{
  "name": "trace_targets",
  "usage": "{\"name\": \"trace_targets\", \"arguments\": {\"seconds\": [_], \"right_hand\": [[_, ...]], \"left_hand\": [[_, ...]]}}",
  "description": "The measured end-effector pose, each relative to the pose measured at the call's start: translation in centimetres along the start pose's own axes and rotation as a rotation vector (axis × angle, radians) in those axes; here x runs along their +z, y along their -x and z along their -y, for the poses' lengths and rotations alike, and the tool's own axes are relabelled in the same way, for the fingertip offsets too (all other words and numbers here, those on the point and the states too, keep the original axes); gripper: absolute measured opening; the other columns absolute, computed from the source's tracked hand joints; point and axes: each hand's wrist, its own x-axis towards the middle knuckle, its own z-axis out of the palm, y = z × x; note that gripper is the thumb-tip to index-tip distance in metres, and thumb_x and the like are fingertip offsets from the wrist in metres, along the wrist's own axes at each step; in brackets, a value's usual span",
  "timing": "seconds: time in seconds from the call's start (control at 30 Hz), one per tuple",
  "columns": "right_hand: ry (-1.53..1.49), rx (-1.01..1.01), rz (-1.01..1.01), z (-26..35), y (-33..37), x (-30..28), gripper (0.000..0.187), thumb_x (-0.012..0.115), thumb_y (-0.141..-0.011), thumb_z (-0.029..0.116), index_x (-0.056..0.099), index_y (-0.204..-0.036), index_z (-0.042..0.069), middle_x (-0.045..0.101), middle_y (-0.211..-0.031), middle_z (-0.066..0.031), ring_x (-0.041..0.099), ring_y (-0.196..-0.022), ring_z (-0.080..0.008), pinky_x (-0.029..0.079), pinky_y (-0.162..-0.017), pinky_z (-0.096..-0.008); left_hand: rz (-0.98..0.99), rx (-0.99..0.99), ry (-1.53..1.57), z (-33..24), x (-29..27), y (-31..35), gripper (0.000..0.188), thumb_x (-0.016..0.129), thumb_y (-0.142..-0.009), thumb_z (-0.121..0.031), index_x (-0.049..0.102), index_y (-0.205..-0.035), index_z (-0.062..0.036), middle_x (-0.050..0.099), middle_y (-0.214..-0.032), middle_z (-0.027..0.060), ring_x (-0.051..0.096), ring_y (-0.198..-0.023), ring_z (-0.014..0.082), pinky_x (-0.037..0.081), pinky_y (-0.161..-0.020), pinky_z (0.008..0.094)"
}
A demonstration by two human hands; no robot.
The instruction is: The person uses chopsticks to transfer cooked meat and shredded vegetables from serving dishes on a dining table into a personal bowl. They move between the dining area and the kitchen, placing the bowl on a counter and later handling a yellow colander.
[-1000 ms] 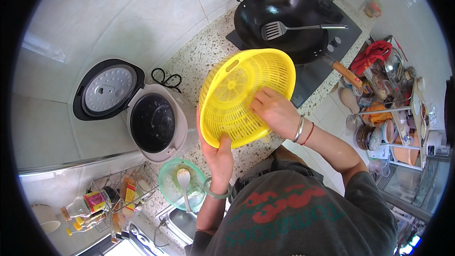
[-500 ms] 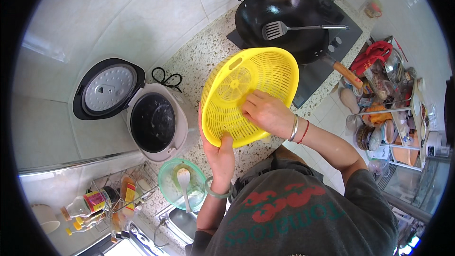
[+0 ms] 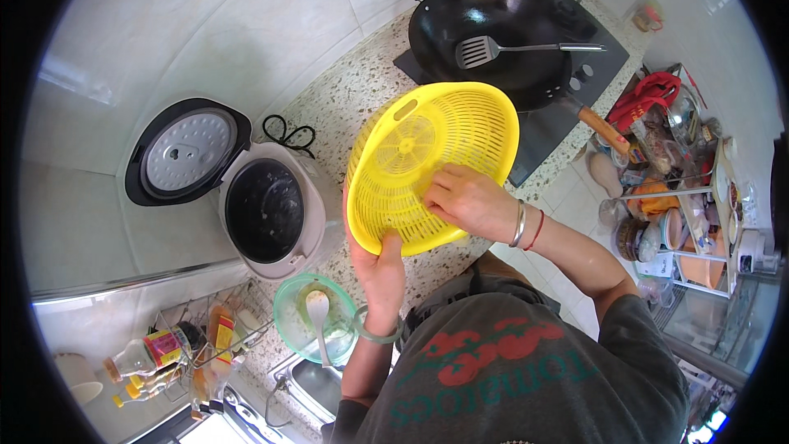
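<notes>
A yellow plastic colander is held up and tilted over the counter, its inside facing me. Around its near left rim my left hand is closed, thumb over the edge. My right hand reaches inside, fingers curled and pressed together near the slotted wall; whatever they pinch, if anything, is too small to make out. To the left stands a rice cooker with its lid raised and whitish residue in the dark pot. A white rice paddle rests in a green translucent bowl.
A black wok with a slotted metal spatula in it sits on the cooktop beyond the colander. At lower left are a wire rack of bottles and a sink. A loaded shelf stands at right.
My right hand has shifted slightly right and down inside the colander, its fingers still curled. The left hand keeps its hold on the rim.
</notes>
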Motion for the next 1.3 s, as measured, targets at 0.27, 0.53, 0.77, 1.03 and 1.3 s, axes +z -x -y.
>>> {"name": "trace_targets", "arguments": {"seconds": [0.27,0.53,0.77,1.03,1.3], "right_hand": [[-0.11,0.16,-0.027,0.6,-0.3,-0.7,0.012,0.065,-0.082,0.01,0.056,-0.089,0.006,0.056,-0.085,-0.0085,0.058,-0.084,-0.0288,0.049,-0.071,-0.0381],[0.037,0.048,-0.036,-0.1,-0.1,1.1,0.01,0.064,-0.083,0.01,0.057,-0.089,0.006,0.056,-0.087,-0.0094,0.059,-0.087,-0.0281,0.05,-0.073,-0.038],[-0.149,0.189,-0.056,0.0,-0.2,-3.2,0.014,0.062,-0.082,0.007,0.05,-0.088,0.004,0.057,-0.08,-0.0141,0.06,-0.076,-0.0333,0.05,-0.068,-0.0416],[0.001,0.089,0.059,-0.8,0.6,-1.6,0.009,0.057,-0.079,0.006,0.057,-0.088,0.002,0.058,-0.086,-0.0124,0.062,-0.082,-0.0304,0.052,-0.072,-0.0386],[0.126,0.046,0.127,-0.9,0.2,-0.9,0.01,0.059,-0.077,0.008,0.058,-0.086,0.003,0.057,-0.088,-0.0104,0.061,-0.088,-0.0271,0.052,-0.075,-0.0358]], "left_hand": [[-0.005,-0.022,0.011,-0.4,-0.1,0.3,0.044,0.052,-0.085,0.01,0.049,-0.128,0.0017,0.058,-0.122,0.0071,0.056,-0.109,0.0151,0.044,-0.095,0.0295],[0.01,-0.022,0.034,-0.1,0.2,0.4,0.042,0.051,-0.085,0.01,0.05,-0.126,0.0019,0.058,-0.122,0.0072,0.056,-0.109,0.0148,0.044,-0.095,0.0294],[0.003,-0.024,0.006,-0.7,-0.3,0.3,0.042,0.05,-0.086,0.009,0.049,-0.127,0.0025,0.058,-0.122,0.0072,0.056,-0.108,0.015,0.043,-0.095,0.0292],[0.148,-0.116,-0.052,-1.7,0.0,-0.1,0.085,0.037,-0.07,0.019,0.022,-0.151,-0.0032,0.035,-0.149,0.0108,0.035,-0.136,0.02,0.027,-0.113,0.0326],[0.179,-0.105,-0.025,-2.1,0.3,-0.2,0.087,0.036,-0.069,0.019,0.02,-0.151,-0.0036,0.033,-0.15,0.011,0.034,-0.137,0.0203,0.026,-0.114,0.0331]]}}
